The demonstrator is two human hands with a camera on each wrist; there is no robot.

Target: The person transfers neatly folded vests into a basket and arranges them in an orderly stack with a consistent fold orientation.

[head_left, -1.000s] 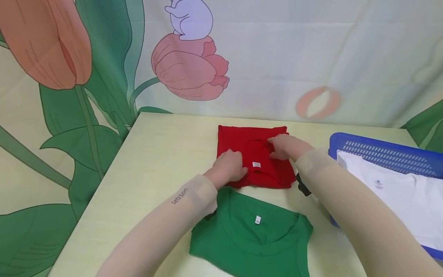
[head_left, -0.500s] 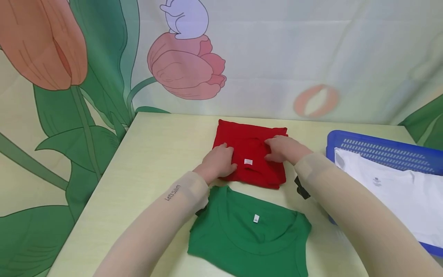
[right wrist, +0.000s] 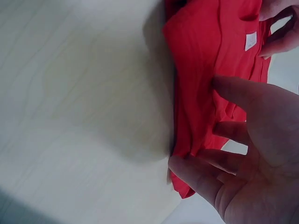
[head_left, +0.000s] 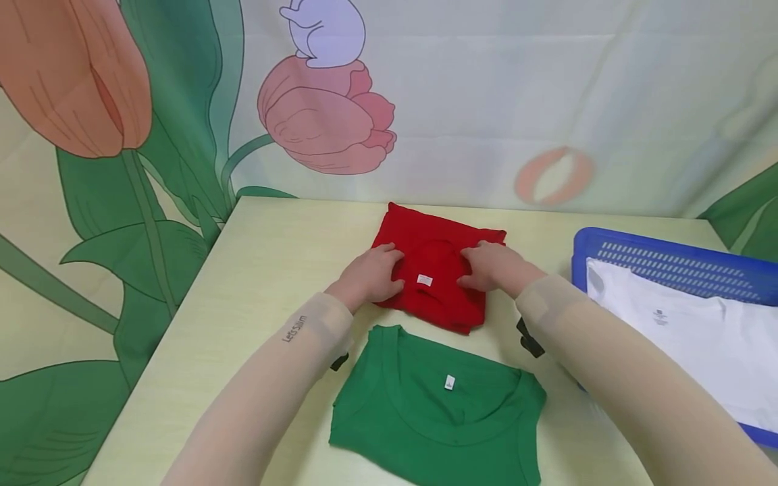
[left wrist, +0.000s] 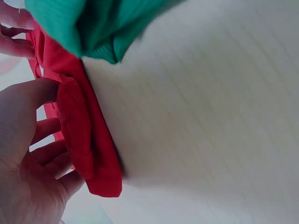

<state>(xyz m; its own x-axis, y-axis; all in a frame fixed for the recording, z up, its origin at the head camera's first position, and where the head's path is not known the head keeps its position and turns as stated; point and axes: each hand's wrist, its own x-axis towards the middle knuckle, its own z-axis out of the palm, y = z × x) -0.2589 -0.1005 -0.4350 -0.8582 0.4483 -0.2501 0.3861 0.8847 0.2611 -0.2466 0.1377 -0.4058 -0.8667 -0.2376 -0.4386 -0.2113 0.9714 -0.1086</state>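
A folded red shirt (head_left: 434, 233) with a small white neck label lies towards the back of the table, turned at a slant. On its left side rests my left hand (head_left: 373, 273), thumb and fingertips touching the cloth; the left wrist view shows these fingers (left wrist: 50, 151) spread and slightly bent. My right hand (head_left: 492, 266) touches the shirt's right part, and its spread fingers (right wrist: 198, 179) lie against the fabric's edge in the right wrist view. Nearer to me a green sleeveless top (head_left: 437, 412) lies folded, neckline up, apart from the red shirt.
At the right stands a blue perforated basket (head_left: 675, 250) with a white shirt (head_left: 693, 337) in it, partly behind my right forearm. A printed tulip cloth (head_left: 456, 101) hangs behind the pale table (head_left: 273, 250). Dark wrist straps show at both cuffs.
The red shirt has slid a little left and turned clockwise, with both hands on it. My left hand has moved left and slightly away from me. The green top stays in place.
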